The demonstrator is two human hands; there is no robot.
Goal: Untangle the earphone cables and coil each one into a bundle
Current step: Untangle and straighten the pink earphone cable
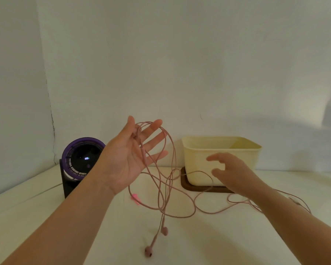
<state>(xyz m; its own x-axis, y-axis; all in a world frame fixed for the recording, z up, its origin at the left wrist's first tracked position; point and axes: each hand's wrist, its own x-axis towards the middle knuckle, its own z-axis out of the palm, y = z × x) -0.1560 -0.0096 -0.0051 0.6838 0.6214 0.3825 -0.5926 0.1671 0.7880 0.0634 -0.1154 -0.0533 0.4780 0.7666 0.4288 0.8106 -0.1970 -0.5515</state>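
Observation:
My left hand (pixel 130 155) is raised palm up with its fingers spread, and loops of a pink earphone cable (pixel 166 180) hang over them. Two pink earbuds (pixel 157 240) dangle from the loops just above the white table. The cable runs on across the table to the right, under my right forearm, with an inline remote (pixel 294 201) near my elbow. My right hand (pixel 231 173) hovers in front of the cream box, blurred, fingers apart, and I see nothing gripped in it. A small bright pink piece (pixel 135 198) lies on the table below the left hand.
A cream plastic box (pixel 221 159) stands on a dark wooden tray (pixel 185 183) at the back, right of centre. A purple-ringed round device (pixel 82 159) on a black stand sits at the back left. A white wall rises behind the table (pixel 46 217).

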